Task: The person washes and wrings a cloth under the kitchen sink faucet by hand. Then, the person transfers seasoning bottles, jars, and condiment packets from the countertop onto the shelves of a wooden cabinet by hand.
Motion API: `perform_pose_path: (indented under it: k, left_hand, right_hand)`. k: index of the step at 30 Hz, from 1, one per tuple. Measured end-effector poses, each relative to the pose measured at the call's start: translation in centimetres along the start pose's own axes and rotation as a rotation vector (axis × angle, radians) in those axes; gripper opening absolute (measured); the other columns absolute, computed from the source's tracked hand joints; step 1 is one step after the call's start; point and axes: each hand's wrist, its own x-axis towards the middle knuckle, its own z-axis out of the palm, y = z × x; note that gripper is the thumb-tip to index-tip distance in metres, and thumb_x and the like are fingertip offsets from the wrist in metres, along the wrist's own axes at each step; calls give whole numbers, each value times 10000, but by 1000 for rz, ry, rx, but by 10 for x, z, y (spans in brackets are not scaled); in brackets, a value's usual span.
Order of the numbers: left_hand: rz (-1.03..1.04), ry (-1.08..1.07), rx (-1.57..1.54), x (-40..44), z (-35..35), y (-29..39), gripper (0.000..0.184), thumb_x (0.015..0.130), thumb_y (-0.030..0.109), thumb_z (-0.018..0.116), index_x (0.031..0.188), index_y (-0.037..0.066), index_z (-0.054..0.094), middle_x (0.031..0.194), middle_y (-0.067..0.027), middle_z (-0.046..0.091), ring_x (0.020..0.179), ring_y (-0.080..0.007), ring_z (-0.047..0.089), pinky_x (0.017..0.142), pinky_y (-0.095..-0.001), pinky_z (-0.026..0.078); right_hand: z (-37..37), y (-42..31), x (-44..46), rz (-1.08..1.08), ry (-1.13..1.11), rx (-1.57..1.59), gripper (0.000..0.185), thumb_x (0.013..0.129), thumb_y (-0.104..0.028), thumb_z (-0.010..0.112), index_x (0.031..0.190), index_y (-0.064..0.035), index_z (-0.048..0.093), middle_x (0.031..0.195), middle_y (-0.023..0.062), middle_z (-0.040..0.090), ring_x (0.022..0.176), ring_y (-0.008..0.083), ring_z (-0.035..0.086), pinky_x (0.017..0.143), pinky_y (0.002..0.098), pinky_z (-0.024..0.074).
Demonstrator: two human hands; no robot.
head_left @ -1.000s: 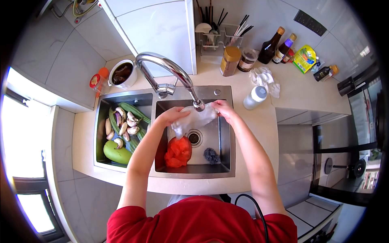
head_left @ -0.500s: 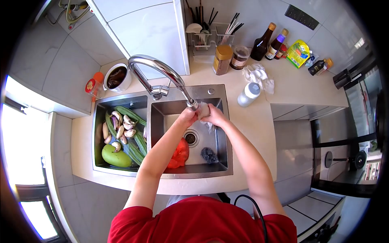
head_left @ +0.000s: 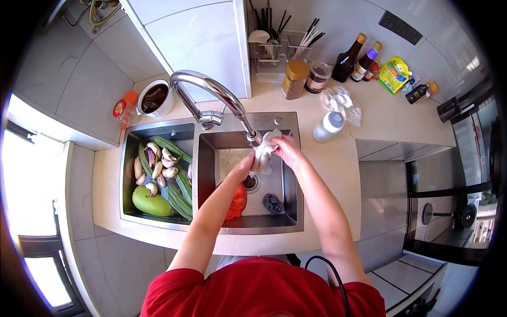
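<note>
A white cloth (head_left: 264,157) hangs bunched between the two hands, just below the spout of the chrome faucet (head_left: 215,83) and above the right sink basin (head_left: 226,156). The right hand (head_left: 288,151) pinches its upper right part, fingers closed on the fabric; the left hand (head_left: 244,163) grips its left side, fingertips partly hidden by the folds. Below, a red plastic bag (head_left: 238,203) lies partly behind the left forearm, and a dark scouring pad (head_left: 272,203) rests near the drain (head_left: 252,183), toward the basin's right wall
</note>
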Motion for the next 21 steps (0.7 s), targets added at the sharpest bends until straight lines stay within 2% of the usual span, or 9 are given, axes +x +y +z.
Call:
perform_pose_path:
  k: [4, 7, 8, 11, 14, 16, 17, 20, 21]
  left_hand:
    - [-188, 9, -218, -1, 0, 2, 584, 938, 504, 250, 1181, 41, 511, 1146, -114, 580, 1050, -235, 549, 947, -400, 404]
    - [-187, -141, -621, -7, 4, 9, 525, 938, 477, 321, 1136, 35, 523, 1144, -129, 571, 1035, -261, 556, 953, -425, 408]
    - [-189, -141, -620, -3, 4, 6, 525, 938, 477, 321, 1136, 35, 523, 1144, -129, 571, 1035, -261, 556, 953, -425, 408]
    - [-134, -124, -657, 38, -23, -33, 297, 913, 279, 483, 1087, 44, 537, 1020, -110, 606, 946, -244, 599, 829, -419, 506]
    - [-105, -10, -495, 42, -15, -36, 285, 915, 256, 469, 1092, 42, 534, 1006, -109, 612, 897, -231, 613, 783, -380, 529]
    - [-79, -36, -524, 30, 5, -29, 298, 915, 262, 469, 1103, 38, 530, 1010, -120, 607, 911, -237, 609, 798, -388, 522]
    - [-79, 83, -499, 25, 17, -25, 301, 909, 249, 470, 1113, 35, 524, 1016, -125, 608, 899, -251, 614, 767, -389, 527]
    - [-53, 324, -118, 40, 15, -30, 405, 913, 329, 429, 1162, 19, 500, 1044, -130, 605, 885, -278, 613, 726, -398, 513]
    - [0, 266, 298, 63, -12, -49, 464, 911, 384, 411, 1190, 22, 491, 1059, -126, 599, 888, -269, 603, 715, -386, 506]
  right_hand:
    - [-8, 31, 6, -128, 131, 153, 239, 848, -49, 533, 1085, -18, 547, 1019, 68, 599, 915, 167, 589, 816, 304, 477]
    - [-6, 55, -9, -442, 174, -579, 247, 843, -49, 529, 1090, -54, 540, 1033, 69, 597, 953, 144, 554, 803, 281, 449]
    - [-2, 65, -19, -431, 185, -664, 207, 804, -54, 548, 1011, -45, 541, 884, 115, 605, 932, 214, 579, 760, 327, 458]
    - [-5, 95, -31, -787, 93, -978, 223, 823, -90, 543, 1045, -63, 553, 922, 131, 603, 964, 230, 572, 789, 336, 456]
    - [-11, 96, -28, -673, 132, -686, 325, 854, -213, 574, 1146, -81, 519, 1063, 124, 584, 1002, 242, 565, 832, 338, 453]
    - [-2, 84, -18, -212, 433, -31, 511, 847, -375, 604, 1238, -80, 458, 1168, 106, 545, 1034, 235, 555, 865, 350, 449]
    - [1, 73, -24, 108, 296, 187, 665, 789, -475, 655, 1260, -66, 428, 1177, 86, 539, 1019, 211, 564, 843, 381, 465]
    - [7, 77, -22, 208, 107, 278, 700, 749, -482, 696, 1249, -62, 444, 1169, 87, 542, 999, 200, 577, 808, 392, 483]
    - [-2, 91, -14, 244, 28, 349, 680, 733, -471, 716, 1220, -67, 467, 1131, 91, 553, 945, 182, 596, 743, 377, 508]
